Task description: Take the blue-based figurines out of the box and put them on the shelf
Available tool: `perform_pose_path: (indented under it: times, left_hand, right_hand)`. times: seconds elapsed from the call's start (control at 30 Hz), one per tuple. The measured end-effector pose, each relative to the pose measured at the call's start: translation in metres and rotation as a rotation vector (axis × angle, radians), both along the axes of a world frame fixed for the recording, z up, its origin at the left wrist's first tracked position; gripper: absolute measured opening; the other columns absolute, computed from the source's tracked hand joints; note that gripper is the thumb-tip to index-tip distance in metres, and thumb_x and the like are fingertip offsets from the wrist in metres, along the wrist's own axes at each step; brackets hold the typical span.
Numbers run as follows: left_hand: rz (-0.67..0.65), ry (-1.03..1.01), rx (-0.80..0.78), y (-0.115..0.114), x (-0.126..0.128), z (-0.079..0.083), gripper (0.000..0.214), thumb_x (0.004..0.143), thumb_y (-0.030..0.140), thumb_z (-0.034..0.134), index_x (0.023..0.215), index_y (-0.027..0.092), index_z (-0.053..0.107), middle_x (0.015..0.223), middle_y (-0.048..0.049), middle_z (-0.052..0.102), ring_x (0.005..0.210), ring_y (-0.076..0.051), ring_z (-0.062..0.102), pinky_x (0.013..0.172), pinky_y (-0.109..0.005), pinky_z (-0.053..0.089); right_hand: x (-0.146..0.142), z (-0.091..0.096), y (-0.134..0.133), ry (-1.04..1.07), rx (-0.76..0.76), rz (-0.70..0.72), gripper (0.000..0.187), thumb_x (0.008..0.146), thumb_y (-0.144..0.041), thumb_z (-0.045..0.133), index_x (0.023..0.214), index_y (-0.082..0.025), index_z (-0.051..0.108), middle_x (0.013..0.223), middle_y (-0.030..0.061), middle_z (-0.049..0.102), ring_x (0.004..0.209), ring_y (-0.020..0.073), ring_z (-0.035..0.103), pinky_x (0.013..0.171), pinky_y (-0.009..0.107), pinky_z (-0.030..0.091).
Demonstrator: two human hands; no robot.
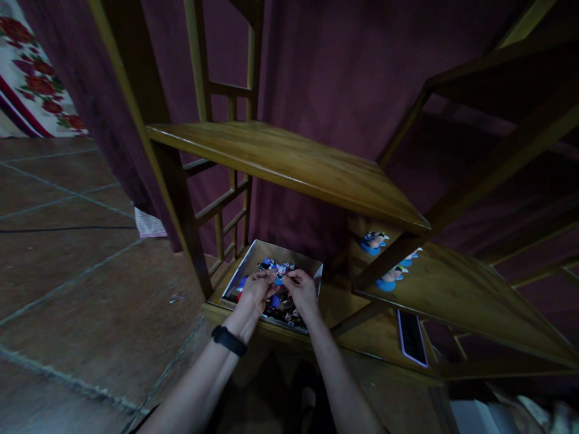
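A small figurine point(282, 271), white and blue, is pinched between both my hands above an open cardboard box. From the left, my left hand point(259, 288) closes its fingers on it, and a black band circles that wrist. My right hand point(300, 288) grips its other side with thumb and fingers. Inside the box point(312, 265) lie several small figurines in blue, red and dark colours, partly hidden by my hands. The box stands on the lowest wooden shelf. Finer details of the figurine are too small to make out.
An upper wooden shelf point(289, 150) juts out above the box. Several blue-based figurines point(389, 278) stand on the shelf at right, partly behind a slanting post. A phone point(412, 339) lies on the lower board. Tiled floor point(90, 289) spreads to the left, with a dark cable across it.
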State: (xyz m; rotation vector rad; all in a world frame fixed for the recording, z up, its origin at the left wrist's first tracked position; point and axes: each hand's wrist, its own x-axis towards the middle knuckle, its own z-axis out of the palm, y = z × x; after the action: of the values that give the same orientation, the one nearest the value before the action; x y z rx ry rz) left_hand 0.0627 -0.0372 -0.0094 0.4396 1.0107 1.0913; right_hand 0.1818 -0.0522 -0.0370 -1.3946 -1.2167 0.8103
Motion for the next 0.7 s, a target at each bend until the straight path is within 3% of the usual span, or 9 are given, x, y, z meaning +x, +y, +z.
perform_pose_path:
  times: [0.13, 0.27, 0.4, 0.7]
  left_hand:
    - [-0.049, -0.012, 0.098, -0.002, -0.001, 0.004, 0.017, 0.063, 0.008, 0.067, 0.080, 0.011, 0.065, 0.069, -0.0052, 0.066, 0.060, -0.012, 0.061, 0.061, -0.024, 0.050]
    - [-0.051, -0.058, 0.183, -0.003, -0.001, 0.008, 0.024, 0.060, 0.010, 0.071, 0.083, 0.012, 0.067, 0.077, -0.0062, 0.068, 0.070, -0.014, 0.062, 0.070, -0.028, 0.050]
    - [-0.071, -0.060, 0.222, -0.004, 0.000, 0.007, 0.026, 0.058, 0.015, 0.073, 0.082, 0.011, 0.067, 0.077, -0.0072, 0.068, 0.071, -0.015, 0.062, 0.071, -0.030, 0.050]
    - [-0.048, 0.026, 0.230, -0.005, 0.001, 0.006, 0.030, 0.053, 0.019, 0.076, 0.081, 0.009, 0.069, 0.074, -0.0078, 0.068, 0.067, -0.015, 0.061, 0.066, -0.028, 0.051]
  right_hand:
    - [0.000, 0.003, -0.004, -0.019, 0.081, 0.038, 0.013, 0.071, -0.027, 0.055, 0.082, -0.020, 0.059, 0.080, -0.0005, 0.064, 0.075, 0.0155, 0.060, 0.070, 0.026, 0.047]
    - [0.001, 0.021, -0.014, -0.143, 0.193, 0.012, 0.024, 0.073, -0.023, 0.054, 0.097, -0.025, 0.057, 0.098, 0.0010, 0.060, 0.090, 0.0161, 0.058, 0.079, 0.028, 0.045]
    - [0.000, 0.035, -0.022, -0.305, 0.252, -0.001, 0.021, 0.077, -0.022, 0.052, 0.097, -0.027, 0.059, 0.104, 0.0022, 0.056, 0.099, 0.0166, 0.054, 0.087, 0.029, 0.042]
    - [0.003, 0.023, -0.012, -0.210, 0.213, -0.017, 0.019, 0.075, -0.021, 0.054, 0.092, -0.024, 0.063, 0.096, 0.0018, 0.060, 0.093, 0.0165, 0.055, 0.084, 0.027, 0.042]
